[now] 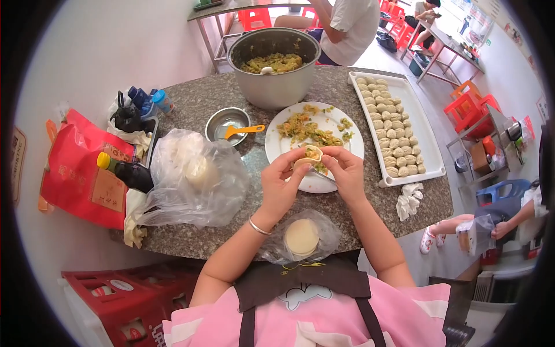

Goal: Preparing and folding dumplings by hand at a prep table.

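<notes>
Above the near part of a white plate (274, 149), my left hand (282, 184) and my right hand (347, 173) both hold a round dough wrapper (308, 161), cupped around chopped filling. A thin utensil lies against my right fingers, partly hidden. More filling (314, 130) is spread on the plate. Between my forearms, a stack of round wrappers (301, 237) rests on clear plastic. A steel bowl (213, 132) with an orange-handled brush (245, 129) stands left of the plate. Behind the plate is a large metal pot (275, 86) of filling. Pleated dumplings (392, 130) stand in rows on a white tray (427, 147).
Left on the stone table (195, 93) are a plastic bag with dough (199, 173), a dark bottle (134, 175) and a red bag (86, 173). Crumpled tissue (409, 200) lies below the tray. A person (353, 30) sits beyond the pot; another person's arm (516, 217) shows at right.
</notes>
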`<control>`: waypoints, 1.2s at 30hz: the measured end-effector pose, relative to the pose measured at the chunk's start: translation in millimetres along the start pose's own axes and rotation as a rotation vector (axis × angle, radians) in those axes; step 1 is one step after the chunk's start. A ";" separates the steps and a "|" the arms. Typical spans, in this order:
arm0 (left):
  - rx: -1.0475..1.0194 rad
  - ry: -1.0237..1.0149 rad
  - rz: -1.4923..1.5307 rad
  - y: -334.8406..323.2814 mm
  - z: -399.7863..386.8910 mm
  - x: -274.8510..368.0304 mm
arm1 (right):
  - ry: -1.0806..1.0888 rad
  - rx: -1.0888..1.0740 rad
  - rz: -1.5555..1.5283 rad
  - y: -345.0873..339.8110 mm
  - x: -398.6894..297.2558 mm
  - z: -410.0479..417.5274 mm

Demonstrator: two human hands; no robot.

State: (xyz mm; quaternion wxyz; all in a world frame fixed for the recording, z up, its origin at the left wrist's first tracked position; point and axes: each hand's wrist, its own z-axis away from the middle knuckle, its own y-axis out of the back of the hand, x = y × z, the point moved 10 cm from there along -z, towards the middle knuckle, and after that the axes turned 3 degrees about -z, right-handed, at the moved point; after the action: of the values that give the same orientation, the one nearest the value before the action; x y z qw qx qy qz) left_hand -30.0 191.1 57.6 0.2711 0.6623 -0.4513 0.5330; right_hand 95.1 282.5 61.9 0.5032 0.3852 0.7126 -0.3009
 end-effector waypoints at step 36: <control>0.097 0.058 0.149 26.6 -7.9 -17.0 | 0.137 -0.172 0.239 -31.1 -15.8 -14.5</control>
State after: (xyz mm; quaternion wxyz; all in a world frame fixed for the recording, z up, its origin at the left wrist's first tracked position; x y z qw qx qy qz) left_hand -57.6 191.2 40.4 0.2112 0.6236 -0.4648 0.5920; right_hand 64.7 274.1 82.7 0.5168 0.4424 0.7174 -0.1499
